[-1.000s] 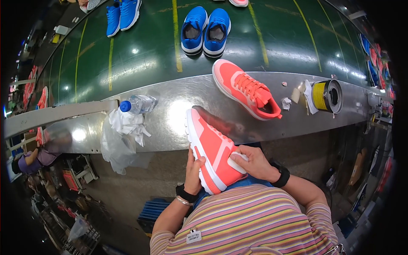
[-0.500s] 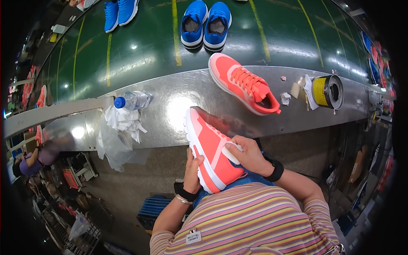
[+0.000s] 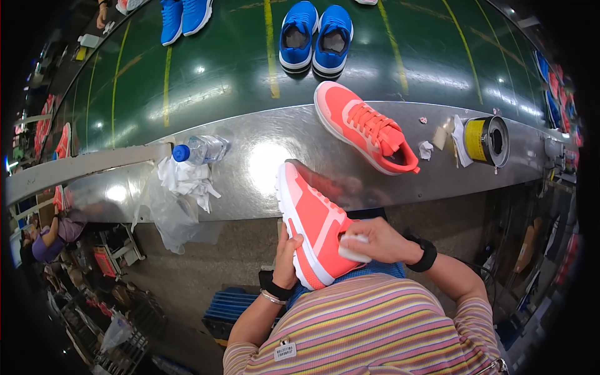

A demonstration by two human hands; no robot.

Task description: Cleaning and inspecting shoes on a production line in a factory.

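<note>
A coral sneaker with a white sole is tilted on its side near my lap, its toe toward the bench. My left hand grips it along the sole, with the thumb lying on the sidewall. Between the fingers of my right hand is a white pad, held against or just over the shoe's heel side near the collar; contact cannot be made out. The matching coral sneaker lies on the metal bench beyond, its heel pointing right.
The metal bench borders a green conveyor belt carrying blue sneakers. At left are a water bottle, crumpled white paper and a plastic bag. A yellow-labelled can lies on its side at right.
My right hand has moved the white pad from the sneaker's upper side back toward its heel. My left hand keeps its grip. The view has shifted slightly.
</note>
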